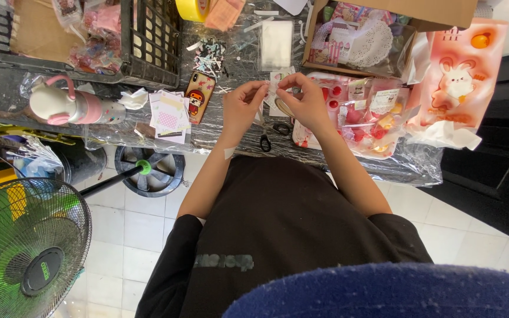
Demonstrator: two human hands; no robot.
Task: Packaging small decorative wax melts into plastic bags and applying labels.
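**Two hands pinching a small paper piece over a cluttered craft table**

Looking down from the head camera, I am seeing a black shirt closest to me, with a green fan [27, 250] standing on the tiled floor at lower left. Both forearms are reaching forward and meeting over the near edge of the table [219, 132], which is wrapped in clear plastic film.

The left hand [241, 106] and the right hand [304, 101] are curling toward each other, fingertips pinching a small white paper piece [274, 82] between them; it is being held up just above the table, seemingly so both thumbs can work its edges. I cannot tell exactly what the piece is.

Black-handled scissors [269, 136] are lying right below the hands, within easy reach. To the left, a phone in a cartoon case [199, 94] is resting beside a stack of pastel cards [169, 115], and a pink and white bottle [69, 106] is lying on its side. To the right, clear bags of red trinkets [363, 115] are sitting close by. Farther back, an open cardboard box [363, 35] and a black crate [148, 41] are holding more supplies.
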